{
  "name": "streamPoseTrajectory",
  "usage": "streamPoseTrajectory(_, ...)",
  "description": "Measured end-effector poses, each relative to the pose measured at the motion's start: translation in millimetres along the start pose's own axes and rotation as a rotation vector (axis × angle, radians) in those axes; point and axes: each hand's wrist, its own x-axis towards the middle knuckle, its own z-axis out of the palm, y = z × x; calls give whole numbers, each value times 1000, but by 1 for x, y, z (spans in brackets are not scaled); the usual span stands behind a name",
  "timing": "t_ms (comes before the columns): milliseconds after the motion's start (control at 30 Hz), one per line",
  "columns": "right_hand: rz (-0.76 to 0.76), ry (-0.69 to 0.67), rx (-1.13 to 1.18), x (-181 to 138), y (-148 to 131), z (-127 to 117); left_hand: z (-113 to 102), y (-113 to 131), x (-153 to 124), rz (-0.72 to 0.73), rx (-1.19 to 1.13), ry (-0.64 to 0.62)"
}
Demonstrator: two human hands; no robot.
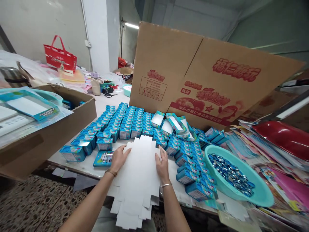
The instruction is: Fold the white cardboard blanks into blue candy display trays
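Observation:
A stack of flat white die-cut box blanks (138,180) lies in front of me, hanging over the table's near edge. My left hand (118,158) rests on its left side, fingers curled over the top sheet's edge. My right hand (162,165) presses flat on the right side, fingers stretched out. Rows of small blue boxes (125,120) fill the white table (83,163) behind the blanks. One blue box (103,159) lies flat just left of my left hand.
A large brown carton (193,80) stands upright at the back. A teal bowl (259,195) of blue wrapped pieces sits at the right, beside more blue boxes (193,180). An open cardboard box (48,129) with display cards is at the left. A red bag (60,58) stands far left.

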Motion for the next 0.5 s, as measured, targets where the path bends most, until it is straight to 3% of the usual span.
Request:
streamPoseTrajectory(133, 201, -124, 436, 9, -4, -10, 4, 11, 2, 184, -45, -11)
streamPoseTrajectory(267, 403, -134, 766, 16, -3, -17, -10, 27, 9, -13, -370, -31)
streamPoseTrajectory(300, 422, -137, 797, 17, -4, -17, -14, 31, 9, -101, -496, -122)
streamPoseTrajectory(400, 435, -180, 842, 16, -8, -12, -22, 39, 5, -373, -871, -555)
streamPoseTrajectory(433, 432, -198, 851, 15, -10, -10, -22, 40, 1, -435, -967, -645)
streamPoseTrajectory(500, 439, -216, 866, 11, -9, -5, -19, 41, -7, -479, -1117, -670)
